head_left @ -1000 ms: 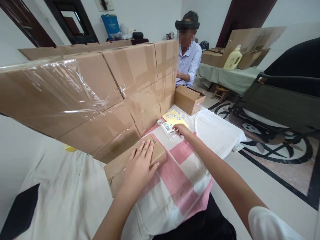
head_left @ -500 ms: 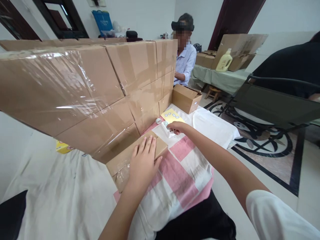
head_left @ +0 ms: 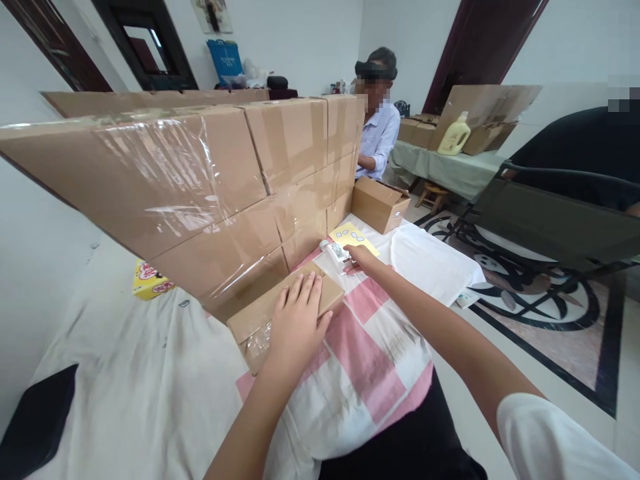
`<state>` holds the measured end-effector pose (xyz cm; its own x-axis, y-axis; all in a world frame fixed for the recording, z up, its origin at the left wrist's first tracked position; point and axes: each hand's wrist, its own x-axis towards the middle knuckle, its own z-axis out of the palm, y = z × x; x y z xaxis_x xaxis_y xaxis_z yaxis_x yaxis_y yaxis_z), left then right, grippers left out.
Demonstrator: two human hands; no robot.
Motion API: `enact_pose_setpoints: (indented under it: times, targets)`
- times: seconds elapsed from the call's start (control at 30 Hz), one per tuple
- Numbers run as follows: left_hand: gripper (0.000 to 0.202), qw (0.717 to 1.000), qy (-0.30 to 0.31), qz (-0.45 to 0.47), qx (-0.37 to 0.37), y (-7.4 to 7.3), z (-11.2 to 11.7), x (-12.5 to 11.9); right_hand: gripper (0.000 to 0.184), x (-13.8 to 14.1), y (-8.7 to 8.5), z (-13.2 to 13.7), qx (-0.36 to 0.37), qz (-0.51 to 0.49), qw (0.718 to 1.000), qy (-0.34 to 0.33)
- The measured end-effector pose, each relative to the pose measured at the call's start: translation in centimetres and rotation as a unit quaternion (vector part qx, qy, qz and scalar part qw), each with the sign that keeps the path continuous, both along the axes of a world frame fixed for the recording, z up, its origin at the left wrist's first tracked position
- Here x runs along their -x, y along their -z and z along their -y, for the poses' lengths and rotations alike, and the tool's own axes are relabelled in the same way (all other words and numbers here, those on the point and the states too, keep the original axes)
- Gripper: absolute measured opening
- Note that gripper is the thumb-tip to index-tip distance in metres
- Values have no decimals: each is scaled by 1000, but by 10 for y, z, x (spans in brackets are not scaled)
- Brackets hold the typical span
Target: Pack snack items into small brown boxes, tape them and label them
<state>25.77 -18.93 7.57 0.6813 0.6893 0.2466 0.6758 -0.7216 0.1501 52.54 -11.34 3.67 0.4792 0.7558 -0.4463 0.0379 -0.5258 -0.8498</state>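
Observation:
My left hand (head_left: 299,320) lies flat, fingers together, on top of a small brown cardboard box (head_left: 280,310) that sits on a pink and white checked cloth (head_left: 370,347). My right hand (head_left: 361,257) reaches forward with its fingers closed round a small white device (head_left: 338,253) lying on the cloth. Just beyond that device is a yellow sheet (head_left: 354,237) carrying several small white labels.
A wall of taped cardboard cartons (head_left: 210,180) runs along the left. An open brown box (head_left: 379,203) stands past the yellow sheet. Another person in a light shirt (head_left: 378,130) sits behind it. A yellow packet (head_left: 149,280) lies at the left, and a dark folding chair (head_left: 560,220) is at the right.
My right hand has closed on the white device and shifted slightly. My left hand stays flat on the small box. The view has swung a little.

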Motion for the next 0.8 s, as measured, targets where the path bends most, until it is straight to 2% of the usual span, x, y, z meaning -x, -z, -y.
enact_pose_setpoints:
  times: [0.1, 0.27, 0.43, 0.5, 0.63, 0.8]
  targets:
    - [63, 1000, -2, -3, 4, 0, 1, 0, 21, 5, 7, 4, -34, 13, 999, 18]
    - [61, 1000, -3, 0, -5, 0, 0, 0, 25, 2, 12, 10, -58, 10, 997, 41]
    - [62, 1000, -3, -2, 1, 1, -1, 0, 18, -15, 7, 19, -39, -14, 999, 34]
    - [62, 1000, -1, -3, 3, 1, -1, 1, 22, -20, 5, 20, -15, -23, 999, 25]
    - [62, 1000, 4, 0, 5, 1, 0, 1, 30, -19, 6, 15, 17, -43, 999, 6]
    - [62, 1000, 7, 3, 7, -1, -1, 3, 21, -15, 11, 6, 5, -53, 998, 13]
